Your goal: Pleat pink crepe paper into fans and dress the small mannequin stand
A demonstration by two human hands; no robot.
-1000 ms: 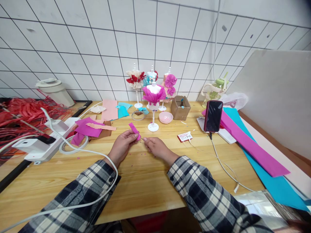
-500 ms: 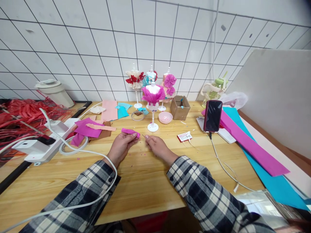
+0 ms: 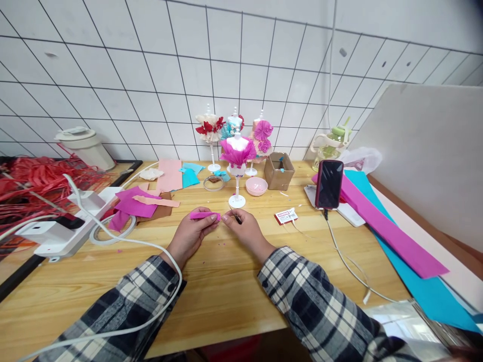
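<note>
My left hand point(image 3: 191, 234) pinches a narrow folded strip of magenta paper point(image 3: 204, 215) between thumb and fingers, its frayed end pointing right. Close beside that end, my right hand point(image 3: 243, 227) is closed around a small dark, thin tool point(image 3: 237, 218), mostly hidden by the fingers. Just beyond the hands stands a white mini dress form point(image 3: 237, 186) with a ruffled magenta paper top point(image 3: 238, 153). Behind it are several more forms, one with a cream and red dress point(image 3: 209, 125), another with pink rosettes point(image 3: 263, 130). Tiny magenta scraps lie below the hands.
Magenta paper pieces point(image 3: 138, 202) and a power strip point(image 3: 71, 241) are at left, with a white cable point(image 3: 151, 243) crossing over my left sleeve. A pink bowl point(image 3: 256, 186), cardboard box point(image 3: 279, 172), phone point(image 3: 329, 185) and long paper sheets point(image 3: 396, 231) are on the right.
My right hand has turned so that the dark tool now points up and away from the strip. The thumb sits near the strip's frayed end. The camera view has shifted slightly.
</note>
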